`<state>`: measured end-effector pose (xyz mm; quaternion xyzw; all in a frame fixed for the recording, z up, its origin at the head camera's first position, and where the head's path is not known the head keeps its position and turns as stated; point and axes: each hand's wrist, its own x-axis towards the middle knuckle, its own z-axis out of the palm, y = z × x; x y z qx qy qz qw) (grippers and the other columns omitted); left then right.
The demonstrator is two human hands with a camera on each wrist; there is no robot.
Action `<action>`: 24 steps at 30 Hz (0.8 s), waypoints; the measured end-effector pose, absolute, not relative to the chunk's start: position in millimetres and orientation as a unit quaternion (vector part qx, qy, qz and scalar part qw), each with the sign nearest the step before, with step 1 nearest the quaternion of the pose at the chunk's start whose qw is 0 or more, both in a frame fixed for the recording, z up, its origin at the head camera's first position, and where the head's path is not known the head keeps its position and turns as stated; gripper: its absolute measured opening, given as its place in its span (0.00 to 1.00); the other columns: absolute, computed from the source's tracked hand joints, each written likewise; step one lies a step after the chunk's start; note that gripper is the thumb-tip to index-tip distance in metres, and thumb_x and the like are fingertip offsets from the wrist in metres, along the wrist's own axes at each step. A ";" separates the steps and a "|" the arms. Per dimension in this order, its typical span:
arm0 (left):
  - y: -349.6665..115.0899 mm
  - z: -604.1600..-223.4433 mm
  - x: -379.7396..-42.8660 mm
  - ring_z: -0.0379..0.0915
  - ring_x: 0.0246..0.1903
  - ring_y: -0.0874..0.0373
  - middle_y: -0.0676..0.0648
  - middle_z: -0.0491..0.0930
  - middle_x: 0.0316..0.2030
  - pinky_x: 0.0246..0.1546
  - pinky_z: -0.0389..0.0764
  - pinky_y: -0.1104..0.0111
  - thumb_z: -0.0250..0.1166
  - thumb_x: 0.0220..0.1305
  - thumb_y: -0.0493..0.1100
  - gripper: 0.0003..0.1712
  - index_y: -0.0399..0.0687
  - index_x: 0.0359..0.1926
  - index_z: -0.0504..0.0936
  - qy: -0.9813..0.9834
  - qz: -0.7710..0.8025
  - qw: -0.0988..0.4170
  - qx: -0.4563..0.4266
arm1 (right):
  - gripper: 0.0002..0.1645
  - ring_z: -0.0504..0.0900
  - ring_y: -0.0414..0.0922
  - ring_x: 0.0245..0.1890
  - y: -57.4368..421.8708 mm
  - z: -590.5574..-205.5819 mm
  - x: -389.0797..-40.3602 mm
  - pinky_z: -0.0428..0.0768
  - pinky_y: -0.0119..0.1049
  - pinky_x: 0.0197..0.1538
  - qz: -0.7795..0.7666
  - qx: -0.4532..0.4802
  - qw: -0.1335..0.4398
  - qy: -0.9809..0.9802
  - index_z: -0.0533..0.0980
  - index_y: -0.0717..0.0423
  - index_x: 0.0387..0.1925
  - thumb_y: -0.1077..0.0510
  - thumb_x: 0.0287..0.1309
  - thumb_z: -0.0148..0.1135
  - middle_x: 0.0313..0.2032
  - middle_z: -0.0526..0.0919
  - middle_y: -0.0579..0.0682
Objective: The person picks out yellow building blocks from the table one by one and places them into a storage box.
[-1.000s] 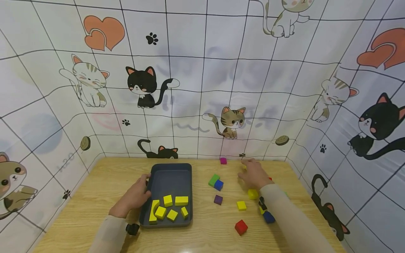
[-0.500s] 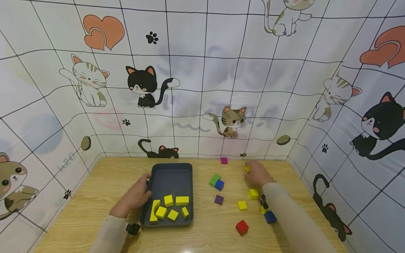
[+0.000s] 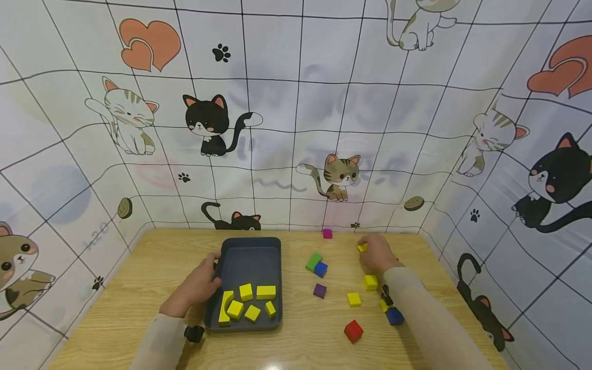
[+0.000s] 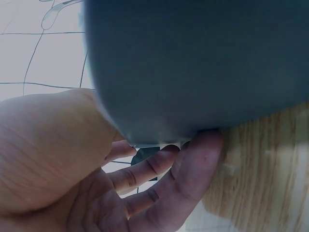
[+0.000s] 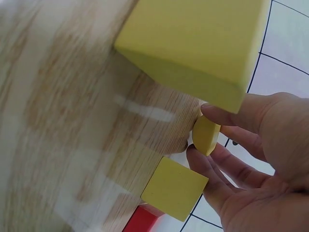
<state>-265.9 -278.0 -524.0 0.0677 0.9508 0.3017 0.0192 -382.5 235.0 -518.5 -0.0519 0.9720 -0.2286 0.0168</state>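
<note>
In the head view, my left hand (image 3: 196, 287) rests its fingers against the left side of a dark grey tray (image 3: 250, 257). The left wrist view shows thumb and fingertips touching the tray's outer wall (image 4: 193, 72), not wrapped over its rim. Several yellow blocks (image 3: 246, 292) lie in the tray's near half. At the table's far right, my right hand (image 3: 379, 255) pinches a small yellow block (image 3: 363, 247). Seen from the right wrist, this yellow block (image 5: 205, 135) has a rounded side and sits between thumb and fingertip.
Loose on the wooden table (image 3: 305, 329) are yellow blocks (image 3: 370, 282), a red cube (image 3: 353, 331), a dark blue block (image 3: 394, 316), a purple cube (image 3: 319, 291), a green block (image 3: 314, 261) touching a blue one (image 3: 320, 269), and a magenta cube (image 3: 327, 234). A cat-print curtain (image 3: 273, 128) surrounds the table.
My right hand has moved slightly right and closed its fingertips on the small yellow block at the back. The left hand and tray have stayed put.
</note>
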 end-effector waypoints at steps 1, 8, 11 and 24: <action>-278.0 -524.1 -266.2 0.80 0.58 0.37 0.27 0.74 0.66 0.56 0.86 0.45 0.64 0.70 0.33 0.40 0.33 0.78 0.58 0.951 0.302 0.020 0.066 | 0.24 0.74 0.66 0.70 235.1 -518.4 -382.4 0.74 0.64 0.72 -0.230 -0.052 0.017 0.972 0.83 0.64 0.61 0.68 0.62 0.70 0.66 0.80 0.65; -277.3 -523.6 -267.3 0.79 0.59 0.37 0.27 0.74 0.66 0.57 0.85 0.45 0.64 0.70 0.34 0.40 0.33 0.78 0.58 0.951 0.302 0.020 0.064 | 0.24 0.74 0.66 0.71 232.4 -515.6 -381.3 0.74 0.64 0.72 -0.235 -0.041 0.019 0.971 0.83 0.63 0.61 0.67 0.63 0.71 0.67 0.79 0.66; -277.5 -523.4 -266.2 0.80 0.59 0.38 0.27 0.75 0.66 0.57 0.85 0.45 0.64 0.70 0.33 0.40 0.33 0.78 0.58 0.951 0.302 0.019 0.064 | 0.25 0.74 0.65 0.70 229.7 -513.6 -380.0 0.75 0.63 0.72 -0.236 -0.037 0.020 0.971 0.82 0.63 0.62 0.67 0.63 0.71 0.67 0.79 0.65; -276.3 -523.1 -264.7 0.80 0.58 0.38 0.27 0.75 0.65 0.56 0.86 0.46 0.64 0.69 0.32 0.40 0.31 0.78 0.58 0.952 0.299 0.016 0.066 | 0.23 0.79 0.62 0.66 211.0 -504.4 -374.1 0.77 0.60 0.71 -0.232 -0.085 -0.019 0.969 0.84 0.62 0.60 0.64 0.63 0.74 0.62 0.84 0.62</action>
